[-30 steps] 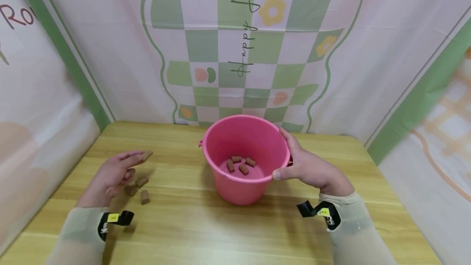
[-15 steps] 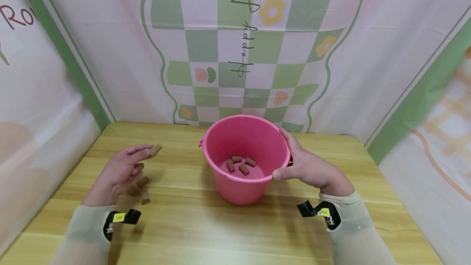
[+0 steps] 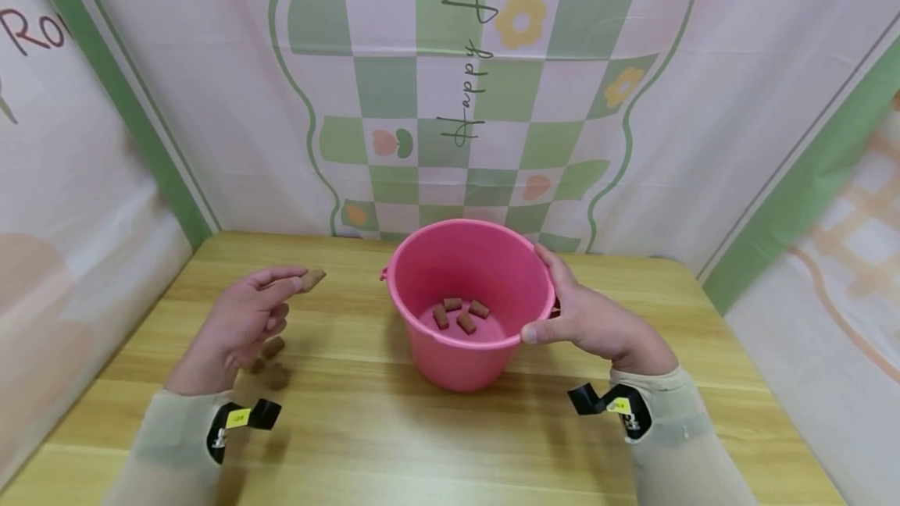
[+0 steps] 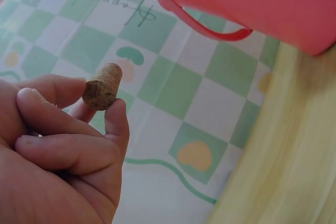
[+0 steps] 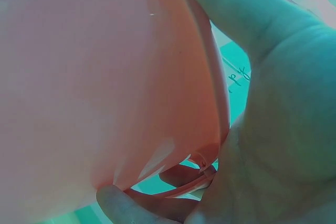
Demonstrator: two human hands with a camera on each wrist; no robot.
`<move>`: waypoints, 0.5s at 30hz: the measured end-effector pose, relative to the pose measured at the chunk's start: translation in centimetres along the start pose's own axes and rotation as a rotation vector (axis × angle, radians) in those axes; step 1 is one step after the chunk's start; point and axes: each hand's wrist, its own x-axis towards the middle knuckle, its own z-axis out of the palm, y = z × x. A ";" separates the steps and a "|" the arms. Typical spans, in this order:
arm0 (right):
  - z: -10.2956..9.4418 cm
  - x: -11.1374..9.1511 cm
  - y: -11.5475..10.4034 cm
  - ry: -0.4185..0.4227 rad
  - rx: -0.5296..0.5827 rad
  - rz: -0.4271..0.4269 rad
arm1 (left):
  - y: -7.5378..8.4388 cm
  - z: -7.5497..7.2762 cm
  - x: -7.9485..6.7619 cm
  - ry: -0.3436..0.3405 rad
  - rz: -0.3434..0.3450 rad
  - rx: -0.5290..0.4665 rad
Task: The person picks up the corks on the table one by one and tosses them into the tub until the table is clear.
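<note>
Between thumb and fingertips my left hand [image 3: 246, 318] pinches a cork [image 4: 103, 87], held above the table to the left of the pink bucket [image 3: 450, 365]. The bucket stands upright mid-table, its mouth tilted toward the head camera in view. Several corks [image 3: 466, 323] lie on its floor. My right hand [image 3: 598, 322] grips the bucket's right rim, thumb on the near side and fingers around the far side. In the right wrist view, the fingers [image 5: 126, 208] reach along the bucket's outer wall near its handle. Below my left hand, more corks [image 3: 273, 347] rest on the table, partly hidden by it.
The wooden table [image 3: 394, 443] runs up to a hanging cloth [image 3: 450, 84] with green and white checks at the back. More printed cloth [image 3: 77, 178] hangs at the left side, and also at the right. The bucket's handle [image 4: 210, 32] hangs outside its wall.
My left hand has moved to the right and slightly away from me, carrying the cork toward the bucket. The right hand and the bucket have stayed in place.
</note>
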 end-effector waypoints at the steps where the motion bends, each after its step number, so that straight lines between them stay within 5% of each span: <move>1: 0.0 0.0 0.0 0.000 -0.001 -0.002 | 0.1 0.1 0.0 -0.001 -0.001 -0.004; 15: 0.0 0.0 -0.1 0.002 -0.001 -0.001 | 1.2 2.2 0.1 -0.041 0.006 0.040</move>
